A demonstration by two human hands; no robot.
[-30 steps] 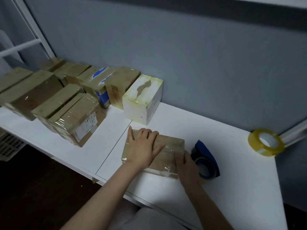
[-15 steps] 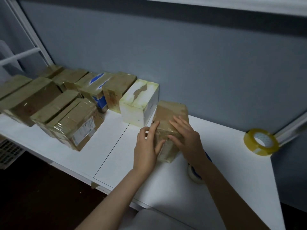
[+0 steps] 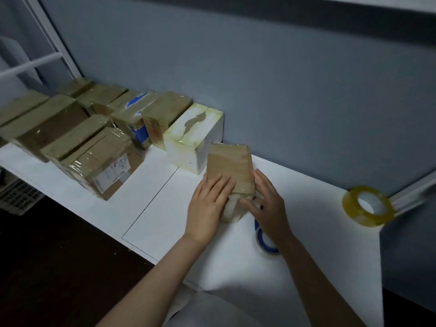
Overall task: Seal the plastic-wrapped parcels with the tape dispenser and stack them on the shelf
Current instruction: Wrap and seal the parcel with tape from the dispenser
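A person's left grip [image 3: 208, 205] lies flat, fingers straight, on the near top of a plastic-wrapped parcel [image 3: 230, 164] on the white bench [image 3: 306, 244]. The right grip [image 3: 267, 205] presses the parcel's right side, fingers extended, not curled round it. The parcel looks light, stiff and slick under its film, best taken by opposite sides. The tape dispenser [image 3: 265, 241] lies under the right wrist.

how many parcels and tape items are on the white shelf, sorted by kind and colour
brown parcels: 8 (far ones overlap)
blue-marked parcel: 1
white parcel: 1
yellow tape roll: 1
blue tape dispenser: 1
total: 12
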